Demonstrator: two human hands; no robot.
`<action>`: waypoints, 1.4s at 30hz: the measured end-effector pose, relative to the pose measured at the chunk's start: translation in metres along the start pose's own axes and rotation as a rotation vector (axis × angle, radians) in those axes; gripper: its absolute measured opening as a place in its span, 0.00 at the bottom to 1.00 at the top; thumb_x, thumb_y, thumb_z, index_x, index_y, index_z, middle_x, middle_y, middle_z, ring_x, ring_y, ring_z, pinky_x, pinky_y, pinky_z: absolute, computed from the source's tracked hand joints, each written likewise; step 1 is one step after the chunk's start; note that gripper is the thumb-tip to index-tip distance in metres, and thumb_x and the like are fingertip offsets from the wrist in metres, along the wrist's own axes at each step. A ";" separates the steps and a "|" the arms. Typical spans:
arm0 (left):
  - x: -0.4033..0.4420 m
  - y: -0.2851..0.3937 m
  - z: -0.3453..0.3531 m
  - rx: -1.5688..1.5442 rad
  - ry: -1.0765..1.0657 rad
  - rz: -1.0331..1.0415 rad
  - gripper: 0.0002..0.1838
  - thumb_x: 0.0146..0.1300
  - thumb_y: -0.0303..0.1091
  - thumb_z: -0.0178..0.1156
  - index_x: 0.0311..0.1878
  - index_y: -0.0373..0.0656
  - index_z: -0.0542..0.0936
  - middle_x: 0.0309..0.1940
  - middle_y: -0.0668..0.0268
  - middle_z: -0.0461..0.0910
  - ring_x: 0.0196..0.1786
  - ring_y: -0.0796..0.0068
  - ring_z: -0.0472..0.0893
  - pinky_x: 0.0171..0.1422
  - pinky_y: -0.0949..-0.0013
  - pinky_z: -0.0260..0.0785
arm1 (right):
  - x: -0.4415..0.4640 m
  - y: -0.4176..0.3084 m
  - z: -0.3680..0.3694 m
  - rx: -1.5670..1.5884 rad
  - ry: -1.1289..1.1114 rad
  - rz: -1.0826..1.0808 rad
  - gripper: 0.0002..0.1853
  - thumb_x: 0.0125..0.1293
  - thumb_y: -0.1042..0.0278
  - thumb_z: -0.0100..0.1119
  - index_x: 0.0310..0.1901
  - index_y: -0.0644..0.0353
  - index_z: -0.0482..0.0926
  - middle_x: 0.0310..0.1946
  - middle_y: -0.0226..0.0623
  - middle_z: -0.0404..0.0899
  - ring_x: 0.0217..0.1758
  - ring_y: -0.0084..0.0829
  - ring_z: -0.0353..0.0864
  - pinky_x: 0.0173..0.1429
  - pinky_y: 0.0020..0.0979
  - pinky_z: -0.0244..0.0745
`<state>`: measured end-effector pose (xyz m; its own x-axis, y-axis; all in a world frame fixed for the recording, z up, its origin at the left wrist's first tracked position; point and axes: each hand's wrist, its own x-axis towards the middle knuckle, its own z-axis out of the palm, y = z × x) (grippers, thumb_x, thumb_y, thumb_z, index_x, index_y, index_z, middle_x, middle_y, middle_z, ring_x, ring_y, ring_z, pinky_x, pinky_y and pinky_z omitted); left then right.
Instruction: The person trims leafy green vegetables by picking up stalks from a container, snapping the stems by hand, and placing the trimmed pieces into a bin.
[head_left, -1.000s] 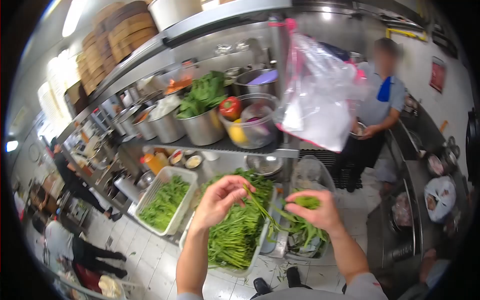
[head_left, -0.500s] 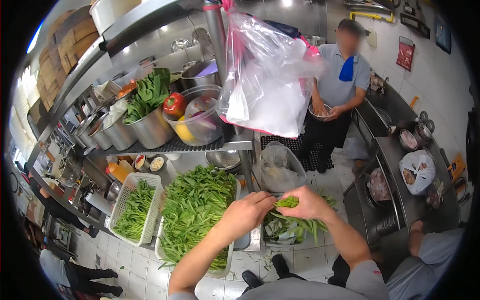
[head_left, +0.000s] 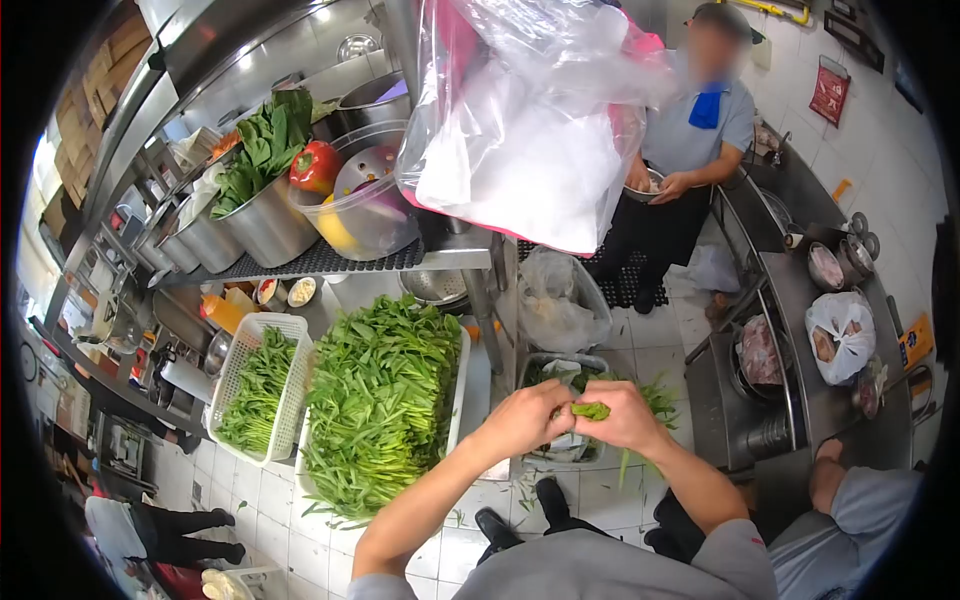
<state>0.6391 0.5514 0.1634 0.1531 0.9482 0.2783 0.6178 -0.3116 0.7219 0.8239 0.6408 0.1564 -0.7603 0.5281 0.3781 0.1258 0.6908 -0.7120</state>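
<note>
My right hand (head_left: 617, 416) is closed around a bunch of green stems (head_left: 592, 410), whose cut ends show between my hands and whose leaves hang out on the far side. Touching that bunch, my left hand (head_left: 528, 418) has its fingers pressed together; whatever they pinch is hidden. Below both hands stands a bin (head_left: 570, 462) with leaf scraps in it. Left of my hands, a large white tray (head_left: 461, 385) holds a high heap of leafy greens (head_left: 375, 390). A smaller white basket (head_left: 288, 400) beside it holds more greens.
A steel shelf (head_left: 470, 248) carries pots and a clear tub (head_left: 365, 222) of vegetables. Plastic bags (head_left: 540, 130) hang above. A co-worker (head_left: 695, 140) holds a bowl at the back right. Another person's arm (head_left: 828, 478) is at the lower right. Bagged food (head_left: 840, 335) lies on the right counter.
My left hand has moved right from near the greens heap to the bunch in my right hand. The thin stem it held earlier no longer shows. The camera view has shifted.
</note>
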 end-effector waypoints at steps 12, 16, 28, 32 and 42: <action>0.018 -0.072 0.051 0.186 0.217 -0.276 0.14 0.67 0.36 0.59 0.51 0.37 0.81 0.46 0.48 0.83 0.51 0.47 0.81 0.58 0.59 0.72 | -0.017 0.047 0.001 0.615 0.327 0.572 0.09 0.64 0.67 0.69 0.32 0.64 0.82 0.23 0.25 0.75 0.24 0.18 0.74 0.26 0.28 0.65; 0.028 -0.058 0.044 0.074 0.200 -0.293 0.20 0.68 0.36 0.61 0.60 0.36 0.78 0.55 0.50 0.81 0.57 0.50 0.80 0.64 0.61 0.70 | -0.014 0.058 -0.012 0.851 0.360 0.616 0.08 0.63 0.66 0.70 0.35 0.61 0.82 0.22 0.26 0.76 0.21 0.19 0.72 0.25 0.24 0.64; 0.040 -0.022 0.028 -0.495 0.044 -0.430 0.14 0.71 0.34 0.61 0.51 0.33 0.81 0.41 0.62 0.87 0.46 0.75 0.84 0.57 0.71 0.74 | -0.006 0.059 -0.021 0.832 0.146 0.618 0.09 0.63 0.68 0.70 0.33 0.64 0.82 0.22 0.29 0.77 0.21 0.19 0.73 0.23 0.25 0.64; 0.045 -0.005 0.037 -0.549 -0.084 -0.375 0.14 0.66 0.32 0.66 0.51 0.35 0.82 0.40 0.62 0.87 0.45 0.76 0.85 0.56 0.70 0.74 | -0.001 0.046 -0.016 0.754 0.161 0.638 0.11 0.62 0.67 0.70 0.27 0.62 0.81 0.18 0.28 0.76 0.20 0.19 0.72 0.24 0.26 0.64; 0.044 -0.038 0.027 -0.031 0.029 -0.350 0.07 0.63 0.27 0.62 0.43 0.39 0.85 0.37 0.56 0.87 0.43 0.58 0.87 0.51 0.63 0.77 | -0.021 0.062 -0.022 0.491 -0.133 0.696 0.15 0.63 0.62 0.71 0.23 0.59 0.78 0.16 0.25 0.73 0.19 0.18 0.69 0.24 0.27 0.61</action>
<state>0.6430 0.6066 0.1308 -0.0858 0.9959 0.0276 0.6050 0.0300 0.7956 0.8619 0.6840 0.1174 -0.6845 0.6688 -0.2901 0.3244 -0.0769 -0.9428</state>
